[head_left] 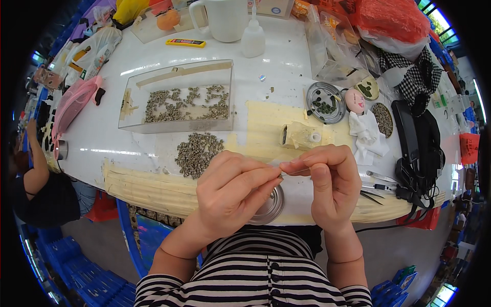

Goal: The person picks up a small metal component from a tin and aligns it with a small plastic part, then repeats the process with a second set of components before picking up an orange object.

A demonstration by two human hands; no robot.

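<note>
- Thin needle-like sliver (292, 172) sat pinched between the two hands, just above the front edge of the white counter (286, 61); it was too fine to tell what it was made of.
- Left hand (232, 192) had its fingers (240, 171) curled and pressed together, thumb and forefinger tips closing on the sliver's near end.
- Right hand (330, 181) had its thumb and forefinger pinching the other end, the rest of its fingers folded down over the palm; the two hands' fingertips nearly touched.
- Round metal tin lid (271, 207) lay on the counter directly under the left fingers, partly hidden by them.
- Loose pile of small grey-green pieces (198, 152) lay on the counter just beyond and to the left of the left fingers.
- Clear plastic box (176, 97), holding more of the same pieces, stood farther out past that pile.
- Small cream-coloured block (299, 135) rested on a pale yellow sheet (263, 125), just beyond the fingertips of both hands.
- Metal dish (326, 102) with dark bits stood farther out, beyond the right fingers, with a small pink doll head (355, 100) just beside it.
- Tweezers (378, 179) and a bundle of black cable (417, 148) lay to the right of the right fingers.
- White squeeze bottle (252, 37) and a white jug (225, 19) stood at the far side, well apart from both hands.
- Another person's arm (36, 163) showed at the far left edge.
</note>
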